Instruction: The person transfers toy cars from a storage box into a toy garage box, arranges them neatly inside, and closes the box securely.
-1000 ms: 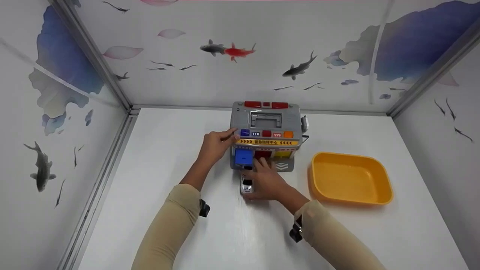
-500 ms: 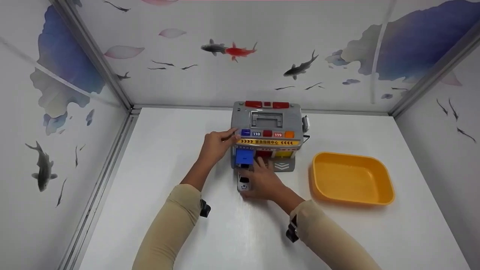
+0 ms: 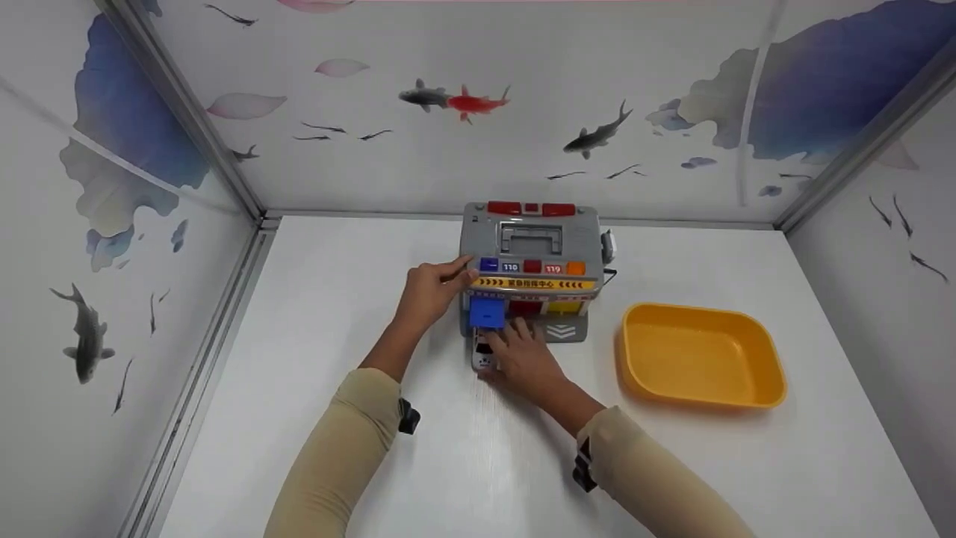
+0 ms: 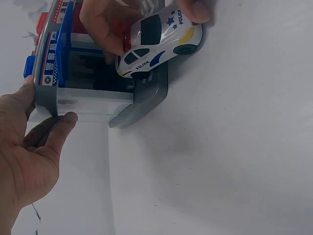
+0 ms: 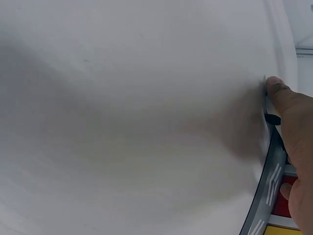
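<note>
A white toy police car (image 4: 166, 34) with dark windows sits nose-out at the left doorway of a grey toy garage (image 3: 482, 235). Its rear is inside the doorway, under the raised blue door (image 3: 487, 312). My right hand (image 3: 532, 360) grips the car, thumb at its front end and fingers along its far side. In the left wrist view the car looks tilted at the grey ramp. My left hand (image 3: 429, 295) pinches the garage's left roof edge, with one digit near the blue button (image 4: 29, 66) and others under the edge.
Red (image 3: 525, 307) and yellow (image 3: 565, 307) doors, both down, are beside the blue one. A yellow plastic tub (image 3: 702, 359) stands on the white table (image 3: 336, 299) to the right. Behind the garage rises a white wall (image 3: 448, 164) painted with fish.
My right hand has moved the car away from me, further under the blue door, so less of it shows. My left hand has kept its place on the garage.
</note>
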The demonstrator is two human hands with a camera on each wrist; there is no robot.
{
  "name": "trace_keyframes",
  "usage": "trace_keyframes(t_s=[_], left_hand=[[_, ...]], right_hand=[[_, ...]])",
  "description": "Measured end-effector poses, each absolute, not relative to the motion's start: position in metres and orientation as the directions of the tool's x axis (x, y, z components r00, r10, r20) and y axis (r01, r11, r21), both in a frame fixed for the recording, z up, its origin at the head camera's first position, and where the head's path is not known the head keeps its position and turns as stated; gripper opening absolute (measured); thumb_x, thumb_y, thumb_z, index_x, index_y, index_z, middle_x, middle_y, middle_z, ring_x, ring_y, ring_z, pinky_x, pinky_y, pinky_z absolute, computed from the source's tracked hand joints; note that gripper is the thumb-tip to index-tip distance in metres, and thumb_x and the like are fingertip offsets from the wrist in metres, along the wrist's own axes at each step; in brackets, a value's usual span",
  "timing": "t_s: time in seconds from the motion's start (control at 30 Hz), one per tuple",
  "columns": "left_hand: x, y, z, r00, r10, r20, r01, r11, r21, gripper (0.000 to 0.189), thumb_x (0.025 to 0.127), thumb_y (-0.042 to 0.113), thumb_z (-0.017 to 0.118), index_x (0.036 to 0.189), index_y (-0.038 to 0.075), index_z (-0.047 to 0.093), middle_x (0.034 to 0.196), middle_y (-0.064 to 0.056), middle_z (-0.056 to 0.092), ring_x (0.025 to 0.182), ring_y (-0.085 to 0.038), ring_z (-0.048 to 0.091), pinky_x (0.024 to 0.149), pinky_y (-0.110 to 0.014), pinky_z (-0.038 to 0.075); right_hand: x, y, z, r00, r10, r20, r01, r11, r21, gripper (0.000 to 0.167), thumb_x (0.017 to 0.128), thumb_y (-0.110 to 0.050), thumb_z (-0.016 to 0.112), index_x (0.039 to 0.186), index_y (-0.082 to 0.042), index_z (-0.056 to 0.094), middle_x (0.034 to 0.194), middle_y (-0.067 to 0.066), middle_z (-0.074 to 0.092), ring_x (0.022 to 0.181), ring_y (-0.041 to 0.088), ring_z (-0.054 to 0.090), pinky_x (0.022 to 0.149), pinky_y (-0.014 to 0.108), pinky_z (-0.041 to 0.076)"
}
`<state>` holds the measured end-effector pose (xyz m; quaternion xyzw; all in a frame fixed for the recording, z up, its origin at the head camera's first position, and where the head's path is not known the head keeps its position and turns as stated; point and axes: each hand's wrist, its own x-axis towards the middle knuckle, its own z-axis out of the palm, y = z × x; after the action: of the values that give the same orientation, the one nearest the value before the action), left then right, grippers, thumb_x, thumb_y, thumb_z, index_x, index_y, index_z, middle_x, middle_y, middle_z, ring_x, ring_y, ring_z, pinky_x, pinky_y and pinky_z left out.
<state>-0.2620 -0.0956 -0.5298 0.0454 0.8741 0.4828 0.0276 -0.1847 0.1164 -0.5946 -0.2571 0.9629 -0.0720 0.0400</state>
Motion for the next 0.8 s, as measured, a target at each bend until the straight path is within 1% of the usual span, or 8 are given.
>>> trace_keyframes(t_s=[0.13,0.23,0.33,0.47,0.67,0.8], left_hand=[[-0.261,-0.095,-0.530,-0.995,0.104,-0.002,0.054,0.529,0.847,0.048,0.106,0.056,0.070,0.147,0.031,0.072,0.147,-0.008,0.072,0.139,-0.028,0.071,0.109,-0.049,0.061],[-0.261,-0.095,-0.531,-0.995,0.101,0.000,0.053,0.528,0.848,0.047,0.107,0.055,0.070,0.147,0.032,0.072,0.147,-0.008,0.072,0.139,-0.028,0.071,0.109,-0.049,0.061],[-0.261,-0.095,-0.531,-0.995,0.101,-0.006,0.049,0.529,0.847,0.047,0.107,0.056,0.070,0.147,0.032,0.072,0.147,-0.009,0.073,0.138,-0.027,0.071,0.108,-0.048,0.061],[-0.262,-0.095,-0.531,-0.995,0.103,-0.008,0.048,0.532,0.846,0.048,0.107,0.056,0.069,0.148,0.032,0.070,0.147,-0.009,0.073,0.136,-0.027,0.072,0.107,-0.049,0.061],[-0.261,-0.095,-0.532,-0.995,0.101,-0.010,0.045,0.528,0.848,0.048,0.107,0.056,0.069,0.149,0.032,0.069,0.149,-0.009,0.071,0.140,-0.028,0.070,0.113,-0.050,0.059],[-0.262,-0.095,-0.534,-0.994,0.105,0.002,0.058,0.533,0.844,0.047,0.108,0.055,0.068,0.150,0.033,0.069,0.146,-0.008,0.074,0.138,-0.028,0.071,0.112,-0.049,0.060]], right_hand=[[-0.182,0.117,-0.597,-0.863,-0.504,0.022,-0.503,0.856,-0.121,0.079,0.103,-0.055,0.075,0.167,-0.022,0.044,0.165,0.014,0.053,0.149,0.038,0.048,0.126,0.066,0.043],[-0.180,0.118,-0.599,-0.856,-0.514,0.055,-0.517,0.853,-0.069,0.072,0.107,-0.051,0.072,0.167,-0.022,0.047,0.165,0.013,0.054,0.149,0.037,0.051,0.124,0.064,0.046],[-0.178,0.118,-0.601,-0.849,-0.523,0.073,-0.525,0.851,-0.014,0.067,0.109,-0.047,0.069,0.167,-0.021,0.049,0.164,0.010,0.056,0.148,0.036,0.054,0.121,0.062,0.050],[-0.177,0.115,-0.603,-0.851,-0.518,0.087,-0.518,0.855,0.026,0.062,0.111,-0.043,0.068,0.167,-0.020,0.050,0.163,0.006,0.057,0.149,0.034,0.054,0.118,0.059,0.053],[-0.177,0.112,-0.605,-0.864,-0.497,0.076,-0.493,0.868,0.064,0.048,0.115,-0.036,0.062,0.160,-0.026,0.050,0.163,0.007,0.058,0.150,0.035,0.055,0.117,0.059,0.054],[-0.177,0.111,-0.610,-0.862,-0.491,0.126,-0.486,0.871,0.067,0.038,0.116,-0.035,0.061,0.152,-0.027,0.053,0.154,0.008,0.062,0.142,0.033,0.058,0.110,0.056,0.058]])
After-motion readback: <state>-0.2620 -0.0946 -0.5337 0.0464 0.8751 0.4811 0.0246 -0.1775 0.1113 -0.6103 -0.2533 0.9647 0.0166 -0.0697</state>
